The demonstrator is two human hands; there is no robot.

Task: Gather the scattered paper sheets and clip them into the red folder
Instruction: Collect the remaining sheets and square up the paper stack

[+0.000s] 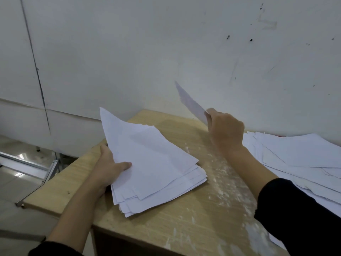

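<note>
My left hand (pixel 108 169) grips the stack of sheets (pixel 153 163) at its left edge, thumb on top. The stack sits on the left half of the table (pixel 184 222). My right hand (pixel 227 130) pinches one sheet (pixel 191 102) by its end, up in the air over the back of the table. More loose sheets (pixel 304 154) lie spread on the table's right end. I cannot see the red folder. Paper is light, floppy and slides, so I think I should hold each sheet by an edge and squeeze the stack at its side.
</note>
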